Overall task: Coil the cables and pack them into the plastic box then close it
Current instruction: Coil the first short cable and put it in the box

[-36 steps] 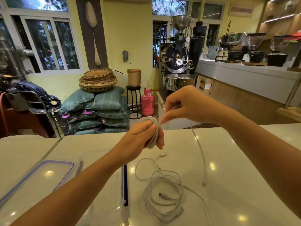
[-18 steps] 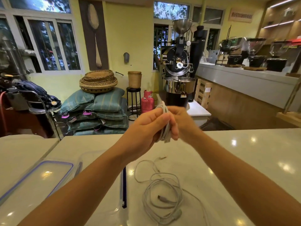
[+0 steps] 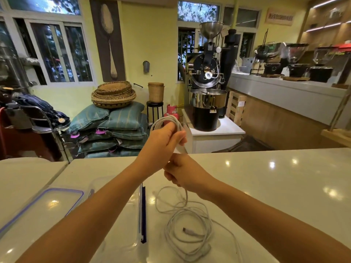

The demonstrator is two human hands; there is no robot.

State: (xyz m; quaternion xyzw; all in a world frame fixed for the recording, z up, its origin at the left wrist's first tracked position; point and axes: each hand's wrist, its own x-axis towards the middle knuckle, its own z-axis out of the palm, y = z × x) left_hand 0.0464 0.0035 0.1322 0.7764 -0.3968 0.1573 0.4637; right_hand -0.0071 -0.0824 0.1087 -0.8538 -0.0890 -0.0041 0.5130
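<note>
In the head view the coiling step is in hand. The left grip, raised above and beyond the box, has its fingers curled round a coil of white cable. The right grip, just below it and right of the box, is closed round the strand that trails down to the desk. A loose heap of more white cable lies on the desk just right of the box, and the lid lies left of it, so packing seems not yet begun. The next move likely calls for feeding the slack up into another loop without dragging the heap, then tucking the end. A sign on the wall far beyond the box bears characters too blurred to read. No brand shows on cable, box or lid.
</note>
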